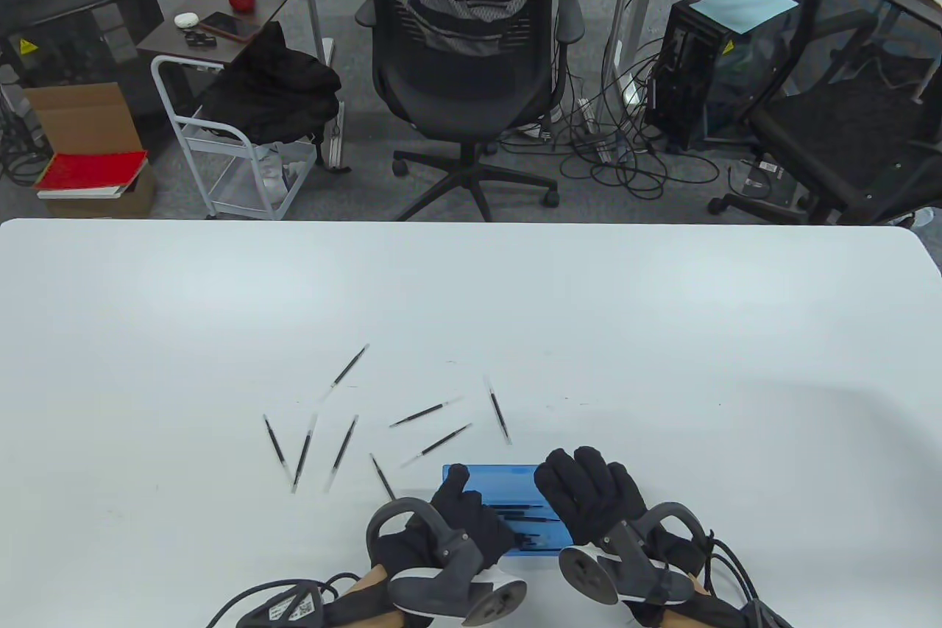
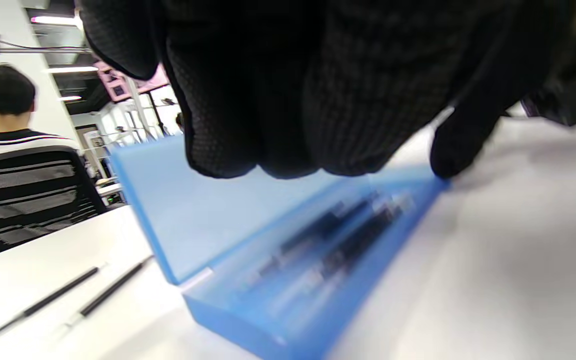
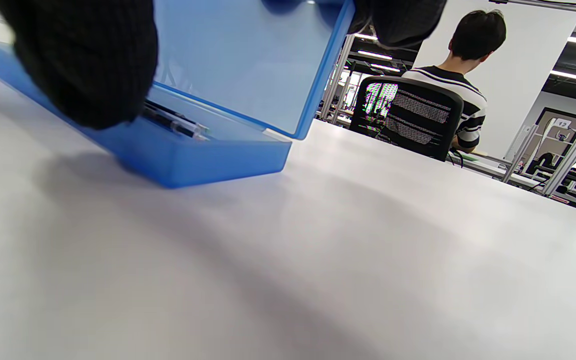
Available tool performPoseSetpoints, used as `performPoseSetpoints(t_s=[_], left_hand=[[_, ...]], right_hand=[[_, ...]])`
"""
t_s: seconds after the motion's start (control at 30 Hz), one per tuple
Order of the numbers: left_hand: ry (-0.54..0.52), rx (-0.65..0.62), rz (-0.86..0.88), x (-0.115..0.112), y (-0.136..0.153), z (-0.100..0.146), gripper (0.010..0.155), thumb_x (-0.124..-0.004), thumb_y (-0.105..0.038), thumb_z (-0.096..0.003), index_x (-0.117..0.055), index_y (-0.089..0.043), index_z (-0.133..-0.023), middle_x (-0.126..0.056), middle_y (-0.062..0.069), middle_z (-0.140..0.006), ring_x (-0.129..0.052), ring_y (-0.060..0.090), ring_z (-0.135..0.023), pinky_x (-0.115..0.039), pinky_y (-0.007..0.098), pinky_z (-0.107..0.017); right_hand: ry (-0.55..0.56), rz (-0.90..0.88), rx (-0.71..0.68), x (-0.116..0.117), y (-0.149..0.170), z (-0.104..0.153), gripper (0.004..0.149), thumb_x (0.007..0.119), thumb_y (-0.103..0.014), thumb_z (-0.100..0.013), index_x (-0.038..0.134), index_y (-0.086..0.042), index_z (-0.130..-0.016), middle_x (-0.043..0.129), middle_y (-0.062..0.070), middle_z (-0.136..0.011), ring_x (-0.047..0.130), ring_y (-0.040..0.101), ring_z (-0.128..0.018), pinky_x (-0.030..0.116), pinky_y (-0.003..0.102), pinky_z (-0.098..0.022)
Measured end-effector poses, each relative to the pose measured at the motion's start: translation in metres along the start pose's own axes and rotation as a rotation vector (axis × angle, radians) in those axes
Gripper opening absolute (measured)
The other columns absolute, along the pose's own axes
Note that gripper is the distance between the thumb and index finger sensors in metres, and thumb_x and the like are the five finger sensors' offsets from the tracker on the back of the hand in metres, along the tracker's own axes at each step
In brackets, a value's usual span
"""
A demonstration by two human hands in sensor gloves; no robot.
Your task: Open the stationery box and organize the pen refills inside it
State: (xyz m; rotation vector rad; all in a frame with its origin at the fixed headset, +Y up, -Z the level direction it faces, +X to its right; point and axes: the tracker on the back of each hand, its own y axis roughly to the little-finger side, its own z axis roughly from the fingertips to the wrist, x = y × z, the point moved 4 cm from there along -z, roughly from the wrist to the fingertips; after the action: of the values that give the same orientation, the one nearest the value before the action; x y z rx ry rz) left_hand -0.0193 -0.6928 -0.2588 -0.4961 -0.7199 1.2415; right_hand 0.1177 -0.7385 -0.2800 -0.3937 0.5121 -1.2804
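White desk fills our lower frame — low centre, our left hand and right hand grip the open blue stationery box; pen refills lie scattered upper left of it.

Not much to read from here. A yellow warning triangle sticker sits on the black cabinet at far left, another on the black computer tower. The white cable tag by the left wrist carries print too small to read.
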Motion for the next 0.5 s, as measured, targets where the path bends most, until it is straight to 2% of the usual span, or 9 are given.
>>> performPoseSetpoints(t_s=[0.13,0.27,0.37,0.5], left_hand=[[-0.024,0.126,0.092,0.019,0.041,0.009,0.047,-0.094,-0.031,-0.0477,-0.083,-0.026,-0.093,-0.098,-0.004,-0.087,-0.101,0.023,-0.082,-0.060,0.064,-0.080],[-0.005,0.267,0.117,0.022,0.084,0.015,0.051,-0.095,-0.030,-0.0479,-0.080,-0.027,-0.097,-0.091,-0.003,-0.096,-0.095,0.026,-0.091,-0.057,0.064,-0.082],[0.055,0.314,0.094,0.011,0.102,0.016,0.050,-0.096,-0.030,-0.0476,-0.082,-0.029,-0.096,-0.087,-0.003,-0.101,-0.091,0.027,-0.094,-0.056,0.064,-0.082],[0.161,0.330,0.048,-0.019,0.112,0.015,0.050,-0.097,-0.030,-0.0467,-0.083,-0.029,-0.095,-0.085,-0.003,-0.103,-0.089,0.027,-0.097,-0.055,0.065,-0.082]], right_hand=[[0.000,-0.002,0.000,0.000,0.000,0.000,0.109,0.088,-0.052,-0.041,0.020,-0.017,-0.120,0.022,0.020,-0.129,0.041,0.053,-0.115,0.054,0.064,-0.080],[0.000,0.000,0.000,0.000,0.000,0.000,0.109,0.088,-0.052,-0.041,0.020,-0.017,-0.120,0.022,0.020,-0.129,0.041,0.053,-0.115,0.054,0.064,-0.080],[0.000,-0.001,0.000,0.000,0.000,0.000,0.109,0.088,-0.052,-0.041,0.020,-0.017,-0.120,0.022,0.019,-0.129,0.041,0.053,-0.115,0.054,0.064,-0.080],[-0.001,-0.002,0.000,0.000,0.001,0.000,0.109,0.088,-0.052,-0.041,0.020,-0.017,-0.120,0.022,0.020,-0.129,0.041,0.053,-0.115,0.054,0.064,-0.080]])
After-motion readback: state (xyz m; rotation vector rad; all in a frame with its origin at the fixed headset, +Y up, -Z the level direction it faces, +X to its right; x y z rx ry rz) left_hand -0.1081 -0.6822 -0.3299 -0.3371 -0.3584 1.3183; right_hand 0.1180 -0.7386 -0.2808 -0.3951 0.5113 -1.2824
